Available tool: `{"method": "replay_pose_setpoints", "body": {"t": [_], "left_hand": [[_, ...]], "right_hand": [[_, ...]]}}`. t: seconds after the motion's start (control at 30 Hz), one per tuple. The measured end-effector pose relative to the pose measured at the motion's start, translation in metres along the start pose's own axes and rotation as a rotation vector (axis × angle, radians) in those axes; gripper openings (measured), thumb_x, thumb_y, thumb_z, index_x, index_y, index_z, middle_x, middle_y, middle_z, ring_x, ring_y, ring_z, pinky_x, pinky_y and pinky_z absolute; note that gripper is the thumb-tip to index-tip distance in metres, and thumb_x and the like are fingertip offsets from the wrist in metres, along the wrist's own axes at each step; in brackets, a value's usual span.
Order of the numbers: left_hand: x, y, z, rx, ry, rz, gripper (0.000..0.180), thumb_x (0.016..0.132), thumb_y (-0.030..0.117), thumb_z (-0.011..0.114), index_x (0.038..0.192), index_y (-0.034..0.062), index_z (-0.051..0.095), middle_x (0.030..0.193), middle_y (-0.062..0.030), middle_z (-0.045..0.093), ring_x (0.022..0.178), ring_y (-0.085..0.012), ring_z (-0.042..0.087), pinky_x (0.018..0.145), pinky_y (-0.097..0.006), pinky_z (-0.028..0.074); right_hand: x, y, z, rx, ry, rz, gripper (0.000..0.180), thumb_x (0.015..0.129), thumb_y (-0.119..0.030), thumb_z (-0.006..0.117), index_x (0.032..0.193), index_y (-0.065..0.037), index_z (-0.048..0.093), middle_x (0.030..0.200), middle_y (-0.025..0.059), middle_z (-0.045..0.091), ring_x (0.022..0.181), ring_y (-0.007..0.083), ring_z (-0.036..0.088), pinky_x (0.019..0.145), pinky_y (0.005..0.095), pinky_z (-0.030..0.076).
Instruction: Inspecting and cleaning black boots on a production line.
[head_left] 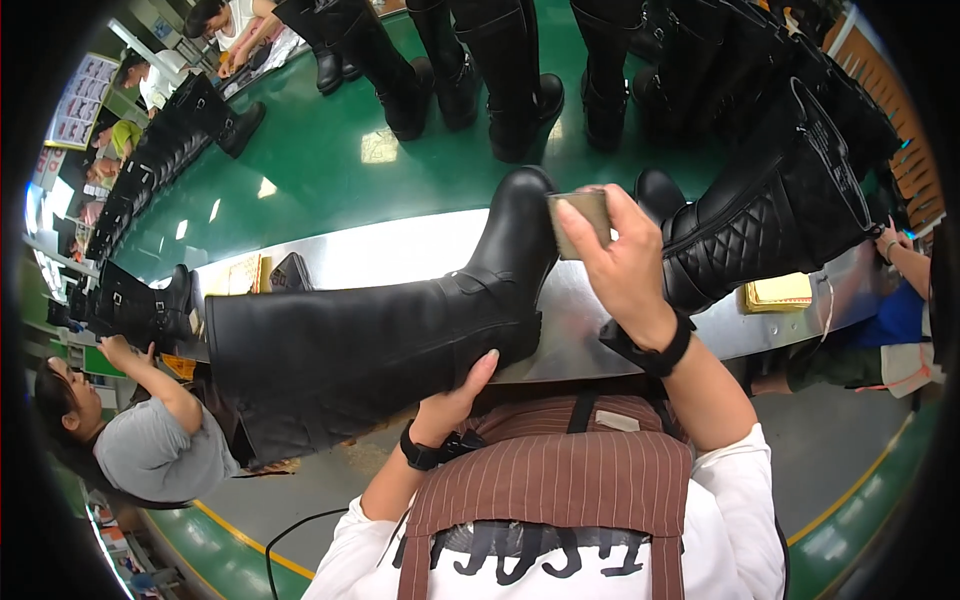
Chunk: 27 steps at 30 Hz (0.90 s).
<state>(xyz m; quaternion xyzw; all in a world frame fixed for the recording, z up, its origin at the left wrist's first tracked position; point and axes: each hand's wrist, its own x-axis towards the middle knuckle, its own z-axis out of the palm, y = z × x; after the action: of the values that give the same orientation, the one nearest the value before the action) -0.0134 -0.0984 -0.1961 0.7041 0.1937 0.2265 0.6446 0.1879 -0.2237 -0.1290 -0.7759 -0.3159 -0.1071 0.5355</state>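
Note:
A tall black leather boot (380,335) lies on its side across the middle, its toe pointing up to the right. My left hand (455,395) grips it from below at the heel. My right hand (620,255) holds a small tan block (582,222) pressed against the boot's toe. Both wrists carry black bands. A brown striped apron (555,480) covers my chest below.
A metal bench edge (400,250) borders a green conveyor (330,160) carrying several black boots (510,90). A quilted black boot (770,220) lies at right beside a yellow pad (778,292). One person (150,440) sits at left; another person's arm (905,260) is at right.

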Motion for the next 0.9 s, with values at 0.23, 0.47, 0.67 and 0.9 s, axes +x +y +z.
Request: {"method": "replay_pose_setpoints", "body": {"t": [0.23, 0.47, 0.67, 0.9], "left_hand": [[0.0, -0.001, -0.003, -0.034, -0.053, 0.039, 0.029, 0.085, 0.013, 0.073, 0.11, -0.0002, 0.065, 0.107, -0.006, 0.067, 0.095, -0.0146, 0.062, 0.089, -0.028, 0.047], [0.001, 0.007, -0.004, -0.037, -0.086, -0.05, 0.031, 0.086, 0.014, 0.072, 0.111, -0.0012, 0.065, 0.11, -0.0078, 0.066, 0.097, -0.0146, 0.061, 0.09, -0.028, 0.047], [0.005, 0.0, -0.002, -0.038, -0.042, 0.04, 0.03, 0.084, 0.01, 0.074, 0.11, -0.0011, 0.065, 0.106, -0.006, 0.067, 0.093, -0.0136, 0.062, 0.086, -0.028, 0.048], [0.009, -0.006, -0.006, -0.019, -0.022, 0.017, 0.027, 0.083, 0.006, 0.073, 0.108, -0.0017, 0.066, 0.103, -0.0059, 0.067, 0.092, -0.0148, 0.063, 0.085, -0.029, 0.049]], "right_hand": [[-0.019, 0.01, 0.004, 0.122, -0.174, -0.101, 0.024, 0.083, -0.017, 0.07, 0.093, 0.004, 0.064, 0.12, 0.0257, 0.061, 0.102, 0.0331, 0.065, 0.083, 0.0342, 0.05], [-0.007, 0.011, -0.016, 0.295, -0.304, 0.253, 0.031, 0.087, -0.019, 0.068, 0.106, 0.005, 0.064, 0.119, 0.0184, 0.062, 0.099, 0.0192, 0.065, 0.083, 0.029, 0.05], [-0.032, 0.017, -0.009, 0.089, -0.317, -0.105, 0.017, 0.085, -0.014, 0.068, 0.094, 0.0, 0.063, 0.125, 0.0178, 0.06, 0.103, 0.0266, 0.063, 0.087, 0.0344, 0.048], [-0.046, 0.012, -0.034, 0.053, -0.375, 0.264, 0.025, 0.091, -0.027, 0.065, 0.098, -0.004, 0.056, 0.068, 0.0159, 0.064, 0.062, 0.0323, 0.066, 0.054, 0.0383, 0.048]]}}
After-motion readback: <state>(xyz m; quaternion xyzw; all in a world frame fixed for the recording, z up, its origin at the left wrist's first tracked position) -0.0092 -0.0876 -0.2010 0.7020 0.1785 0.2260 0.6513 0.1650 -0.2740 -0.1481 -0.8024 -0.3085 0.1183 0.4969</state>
